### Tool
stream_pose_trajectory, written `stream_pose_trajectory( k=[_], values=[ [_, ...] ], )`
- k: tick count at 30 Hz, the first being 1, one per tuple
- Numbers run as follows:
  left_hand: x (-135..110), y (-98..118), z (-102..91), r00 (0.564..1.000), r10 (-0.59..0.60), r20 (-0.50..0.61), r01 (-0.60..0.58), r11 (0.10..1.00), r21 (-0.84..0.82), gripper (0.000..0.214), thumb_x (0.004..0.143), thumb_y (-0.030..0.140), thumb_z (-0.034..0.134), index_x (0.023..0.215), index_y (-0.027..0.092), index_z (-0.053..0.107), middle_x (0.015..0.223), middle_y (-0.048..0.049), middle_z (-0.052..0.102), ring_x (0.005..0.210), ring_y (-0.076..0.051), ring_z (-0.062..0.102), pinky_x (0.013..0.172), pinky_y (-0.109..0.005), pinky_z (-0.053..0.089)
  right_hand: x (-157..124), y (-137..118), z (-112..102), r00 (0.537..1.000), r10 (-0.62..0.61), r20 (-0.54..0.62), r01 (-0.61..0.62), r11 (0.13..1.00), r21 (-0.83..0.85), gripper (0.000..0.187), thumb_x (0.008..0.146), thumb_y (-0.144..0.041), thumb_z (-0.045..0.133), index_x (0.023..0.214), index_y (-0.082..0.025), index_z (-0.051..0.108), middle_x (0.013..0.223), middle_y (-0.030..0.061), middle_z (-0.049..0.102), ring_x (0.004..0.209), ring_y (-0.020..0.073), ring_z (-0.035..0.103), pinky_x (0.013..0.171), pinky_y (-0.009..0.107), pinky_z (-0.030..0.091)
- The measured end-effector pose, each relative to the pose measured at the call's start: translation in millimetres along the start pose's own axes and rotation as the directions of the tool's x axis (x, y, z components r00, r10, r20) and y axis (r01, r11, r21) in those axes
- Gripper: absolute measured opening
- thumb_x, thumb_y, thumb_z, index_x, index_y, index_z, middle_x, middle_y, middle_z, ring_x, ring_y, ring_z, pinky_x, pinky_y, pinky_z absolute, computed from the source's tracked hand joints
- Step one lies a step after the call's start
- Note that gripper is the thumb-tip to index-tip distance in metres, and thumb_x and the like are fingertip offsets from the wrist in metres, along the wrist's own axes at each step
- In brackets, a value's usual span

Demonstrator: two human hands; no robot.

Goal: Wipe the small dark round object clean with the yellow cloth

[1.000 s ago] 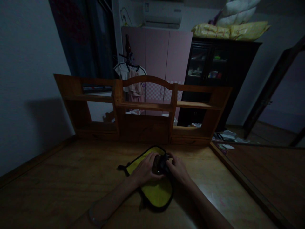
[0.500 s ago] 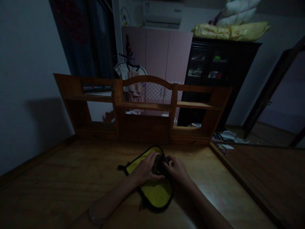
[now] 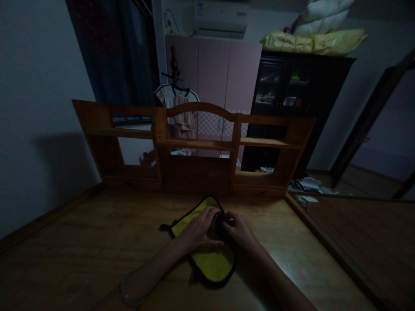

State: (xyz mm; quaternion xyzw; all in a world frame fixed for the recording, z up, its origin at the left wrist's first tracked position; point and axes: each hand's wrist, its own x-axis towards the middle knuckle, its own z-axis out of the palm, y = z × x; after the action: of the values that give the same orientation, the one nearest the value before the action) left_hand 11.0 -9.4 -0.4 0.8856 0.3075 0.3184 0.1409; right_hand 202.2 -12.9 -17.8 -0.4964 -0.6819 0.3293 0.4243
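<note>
Head view: left hand (image 3: 198,230) and right hand (image 3: 242,230) are drawing closer than a second ago, both grips clasping the dark object (image 3: 218,223) over the cloth (image 3: 212,264).

The small dark object (image 3: 218,224) being mostly hidden by left hand (image 3: 197,231) and right hand (image 3: 241,230), yellow cloth (image 3: 212,264) being partly covered, forearms (image 3: 152,273) being cropped below.

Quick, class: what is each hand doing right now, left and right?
Left hand: curled around a small dark object, over the yellow cloth.
Right hand: fingers closed on the same object's other side.
</note>
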Motion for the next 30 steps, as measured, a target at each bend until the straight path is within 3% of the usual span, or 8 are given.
stream_pose_trajectory(
  k=[10,18,23,30],
  values=[
    [-1.0,-4.3,4.5,0.999,0.048,0.009,-0.049,0.998,0.033,0.09,0.058,0.053,0.08,0.13,0.024,0.036,0.124,-0.01,0.045,0.113,-0.029,0.048,0.096,-0.043,0.044,5.0,11.5,-1.5,0.991,-0.026,0.128,0.016,0.997,0.078,0.028,0.072,-0.019,0.06,0.099,-0.014,0.063,0.089,0.0038,0.068,0.078,0.0191,0.064,0.067,0.027,0.051],
    [-2.2,-1.3,3.4,0.999,0.051,-0.003,-0.051,0.995,0.082,0.087,0.061,0.053,0.078,0.131,0.024,0.036,0.126,-0.0103,0.045,0.115,-0.029,0.047,0.097,-0.043,0.044,2.9,6.1,-2.7,0.992,-0.085,0.091,0.086,0.996,-0.006,0.033,0.071,-0.014,0.057,0.103,-0.015,0.065,0.093,0.0039,0.068,0.082,0.0194,0.062,0.075,0.029,0.049],
    [-3.9,-3.4,4.8,0.999,0.043,-0.027,-0.039,0.992,0.118,0.086,0.061,0.053,0.078,0.131,0.024,0.036,0.125,-0.0103,0.046,0.116,-0.03,0.047,0.098,-0.043,0.043,0.7,5.2,-0.8,0.994,-0.072,0.085,0.069,0.997,0.036,0.034,0.07,-0.015,0.056,0.103,-0.016,0.065,0.091,0.0032,0.069,0.082,0.0198,0.061,0.074,0.029,0.05],
    [-5.2,-5.8,8.4,0.993,-0.03,-0.118,0.038,0.997,0.071,0.082,0.062,0.044,0.079,0.13,0.026,0.036,0.126,-0.0094,0.046,0.116,-0.03,0.049,0.098,-0.045,0.044,3.8,-0.3,-2.1,0.992,-0.08,0.097,0.062,0.983,0.17,0.037,0.071,-0.015,0.052,0.106,-0.017,0.063,0.1,0.0036,0.068,0.094,0.023,0.06,0.087,0.035,0.047]
  ],
)
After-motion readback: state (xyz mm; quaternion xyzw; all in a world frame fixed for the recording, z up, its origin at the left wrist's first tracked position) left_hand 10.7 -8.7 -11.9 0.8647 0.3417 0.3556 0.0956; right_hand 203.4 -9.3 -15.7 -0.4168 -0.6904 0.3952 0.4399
